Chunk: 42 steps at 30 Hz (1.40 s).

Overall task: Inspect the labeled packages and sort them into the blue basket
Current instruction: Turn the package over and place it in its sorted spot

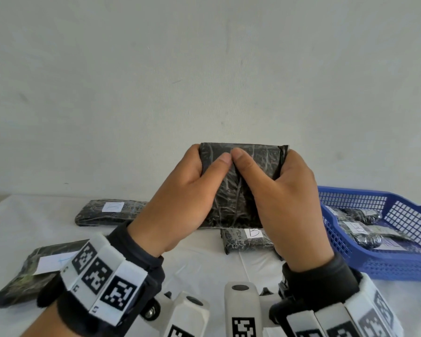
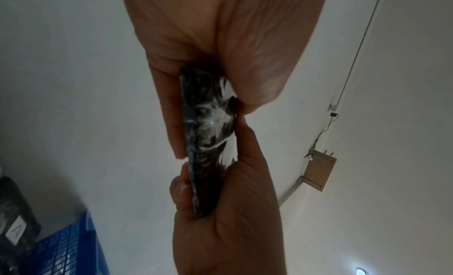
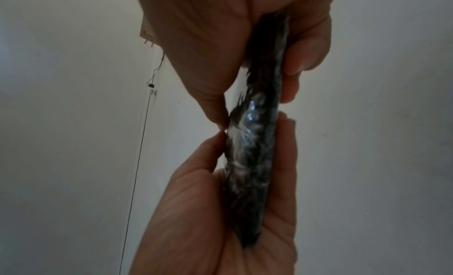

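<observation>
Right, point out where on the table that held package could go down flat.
Bare cloth lies left of the far package, toward the table edge, and between it and the near-left package. The blue basket is crowded with packages; the middle package fills the gap under the hands.

A white label reading "13" sits on the black package lying mid-tabletop. Another "13" label shows on a package in the blue basket. In the left wrist view, one package's label reads "A". Other labels aren't legible.
</observation>
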Each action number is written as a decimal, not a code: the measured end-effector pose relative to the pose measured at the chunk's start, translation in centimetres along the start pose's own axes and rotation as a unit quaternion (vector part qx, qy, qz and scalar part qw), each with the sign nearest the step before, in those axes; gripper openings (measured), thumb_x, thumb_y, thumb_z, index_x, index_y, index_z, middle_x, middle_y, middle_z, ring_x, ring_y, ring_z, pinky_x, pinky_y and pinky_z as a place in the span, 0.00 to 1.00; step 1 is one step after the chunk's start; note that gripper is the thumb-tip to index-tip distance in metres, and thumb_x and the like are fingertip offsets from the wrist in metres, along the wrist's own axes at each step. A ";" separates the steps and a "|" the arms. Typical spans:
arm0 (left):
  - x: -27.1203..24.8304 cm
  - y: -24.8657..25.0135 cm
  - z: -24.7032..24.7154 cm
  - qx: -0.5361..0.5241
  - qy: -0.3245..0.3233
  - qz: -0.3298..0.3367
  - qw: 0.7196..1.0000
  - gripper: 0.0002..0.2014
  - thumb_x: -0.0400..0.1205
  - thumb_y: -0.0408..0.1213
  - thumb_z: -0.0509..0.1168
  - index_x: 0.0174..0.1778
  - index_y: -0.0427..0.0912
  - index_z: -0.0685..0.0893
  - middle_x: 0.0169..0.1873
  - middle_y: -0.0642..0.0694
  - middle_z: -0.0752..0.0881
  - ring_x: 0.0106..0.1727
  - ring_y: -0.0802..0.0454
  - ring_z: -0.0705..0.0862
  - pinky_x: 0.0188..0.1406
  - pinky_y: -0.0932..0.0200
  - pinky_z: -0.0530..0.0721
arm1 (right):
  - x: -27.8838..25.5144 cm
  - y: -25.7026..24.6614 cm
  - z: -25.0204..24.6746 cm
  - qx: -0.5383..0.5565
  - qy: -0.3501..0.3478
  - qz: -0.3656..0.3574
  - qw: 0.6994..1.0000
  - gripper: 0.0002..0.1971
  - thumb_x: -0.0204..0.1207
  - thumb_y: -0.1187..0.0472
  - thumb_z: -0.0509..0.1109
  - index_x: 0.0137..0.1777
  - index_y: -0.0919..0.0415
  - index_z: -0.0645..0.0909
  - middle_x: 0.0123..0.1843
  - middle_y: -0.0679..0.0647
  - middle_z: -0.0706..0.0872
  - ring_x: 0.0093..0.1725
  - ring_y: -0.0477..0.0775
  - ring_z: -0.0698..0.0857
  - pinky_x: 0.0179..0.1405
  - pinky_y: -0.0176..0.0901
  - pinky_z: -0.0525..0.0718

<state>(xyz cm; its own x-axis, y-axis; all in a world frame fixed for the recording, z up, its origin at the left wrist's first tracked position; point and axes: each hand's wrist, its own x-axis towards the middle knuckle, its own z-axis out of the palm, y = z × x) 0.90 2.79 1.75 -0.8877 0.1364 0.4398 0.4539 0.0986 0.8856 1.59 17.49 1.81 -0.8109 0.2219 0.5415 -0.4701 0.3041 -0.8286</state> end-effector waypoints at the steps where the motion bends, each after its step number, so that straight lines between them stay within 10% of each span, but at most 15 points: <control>1: 0.0 0.0 -0.1 0.000 -0.001 0.004 1.000 0.13 0.89 0.51 0.61 0.63 0.50 0.84 0.52 0.46 0.93 0.54 0.51 0.92 0.53 0.55 0.91 | -0.1 -0.1 0.0 0.013 -0.001 0.000 1.000 0.29 0.70 0.35 0.80 0.52 0.61 0.81 0.47 0.59 0.91 0.47 0.63 0.93 0.41 0.66 0.93; 10: 0.1 -0.1 -0.1 -0.029 -0.007 0.030 0.999 0.13 0.93 0.48 0.59 0.67 0.52 0.86 0.57 0.36 0.91 0.59 0.35 0.89 0.66 0.45 0.88 | 0.5 0.3 -0.3 0.053 0.043 -0.032 0.997 0.20 0.81 0.41 0.68 0.51 0.61 0.82 0.47 0.66 0.90 0.47 0.75 0.88 0.42 0.73 0.89; 12: 0.1 0.0 0.1 -0.026 0.005 0.045 0.999 0.19 0.92 0.49 0.58 0.78 0.57 0.79 0.55 0.39 0.91 0.55 0.41 0.90 0.56 0.62 0.87 | 0.5 0.4 -0.2 0.057 0.076 -0.038 0.995 0.21 0.78 0.39 0.71 0.59 0.55 0.82 0.49 0.62 0.91 0.46 0.71 0.89 0.44 0.68 0.91; 15: 0.0 -0.1 0.3 -0.001 0.024 0.059 0.998 0.33 0.86 0.56 0.58 0.90 0.61 0.61 0.50 0.35 0.88 0.51 0.40 0.88 0.53 0.56 0.84 | 0.4 0.5 -0.2 0.069 0.122 -0.040 0.989 0.20 0.77 0.40 0.74 0.62 0.45 0.74 0.57 0.58 0.89 0.47 0.68 0.89 0.48 0.65 0.91; 18: 0.0 -0.2 0.6 -0.013 0.047 0.056 0.997 0.31 0.90 0.51 0.59 0.90 0.61 0.59 0.41 0.62 0.77 0.39 0.73 0.78 0.43 0.75 0.76 | 0.5 0.6 -0.2 0.042 0.132 -0.068 0.988 0.15 0.81 0.45 0.75 0.60 0.46 0.75 0.58 0.53 0.88 0.52 0.58 0.89 0.55 0.64 0.88; 22: 0.0 -0.2 0.9 -0.014 0.039 0.042 0.998 0.37 0.89 0.56 0.63 0.92 0.59 0.53 0.54 0.70 0.84 0.56 0.73 0.85 0.71 0.71 0.78 | 0.4 0.7 0.2 0.041 0.115 -0.087 0.989 0.12 0.84 0.53 0.75 0.60 0.50 0.74 0.54 0.51 0.84 0.45 0.57 0.84 0.49 0.54 0.87; 25: 0.0 -0.2 1.0 -0.001 0.046 0.035 0.998 0.34 0.91 0.51 0.60 0.91 0.60 0.53 0.50 0.81 0.80 0.52 0.90 0.77 0.69 0.80 0.73 | 0.2 0.5 0.3 0.046 0.095 -0.099 0.989 0.17 0.82 0.52 0.76 0.60 0.50 0.70 0.52 0.47 0.81 0.44 0.40 0.82 0.48 0.37 0.83; 29: 0.0 -0.1 0.9 -0.013 0.037 0.034 0.999 0.34 0.91 0.53 0.61 0.90 0.66 0.52 0.46 0.73 0.83 0.46 0.75 0.79 0.57 0.73 0.77 | 0.1 0.3 0.1 0.058 0.064 -0.099 0.991 0.23 0.78 0.51 0.80 0.62 0.56 0.70 0.50 0.43 0.80 0.44 0.31 0.83 0.46 0.27 0.81; 31: 0.1 -0.2 0.6 -0.032 0.027 0.025 0.999 0.35 0.90 0.54 0.62 0.91 0.66 0.51 0.54 0.63 0.81 0.58 0.62 0.81 0.63 0.66 0.73 | 0.2 0.2 0.1 0.049 0.059 -0.101 0.992 0.26 0.77 0.50 0.81 0.63 0.55 0.69 0.52 0.44 0.81 0.48 0.30 0.84 0.48 0.29 0.82; 36: 0.3 0.0 0.1 -0.048 0.017 0.026 0.998 0.38 0.86 0.55 0.66 0.90 0.67 0.54 0.65 0.64 0.85 0.68 0.63 0.84 0.81 0.50 0.77 | 0.1 0.4 0.2 0.039 0.044 -0.102 0.993 0.28 0.77 0.46 0.82 0.65 0.54 0.68 0.58 0.51 0.83 0.56 0.47 0.87 0.54 0.42 0.88; 38: 0.3 0.4 -0.2 -0.055 0.018 0.024 0.998 0.34 0.90 0.49 0.65 0.91 0.64 0.56 0.65 0.75 0.85 0.66 0.76 0.83 0.77 0.64 0.77 | 0.0 0.3 0.2 0.043 0.042 -0.104 0.993 0.28 0.77 0.46 0.80 0.66 0.53 0.68 0.60 0.52 0.83 0.57 0.49 0.87 0.55 0.45 0.88; 42: 0.2 0.6 -0.1 -0.077 0.029 0.014 0.997 0.34 0.92 0.43 0.63 0.92 0.60 0.55 0.56 0.70 0.91 0.64 0.65 0.89 0.71 0.54 0.84 | 0.1 0.4 0.1 0.057 0.036 -0.095 0.993 0.21 0.82 0.53 0.78 0.65 0.54 0.70 0.54 0.47 0.84 0.49 0.41 0.86 0.52 0.43 0.88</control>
<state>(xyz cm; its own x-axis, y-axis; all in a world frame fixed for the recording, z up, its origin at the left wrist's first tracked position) 1.01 2.79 2.40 -0.8798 0.0791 0.4688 0.4655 -0.0570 0.8832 1.25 17.57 1.50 -0.6783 0.2367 0.6956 -0.6523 0.2418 -0.7184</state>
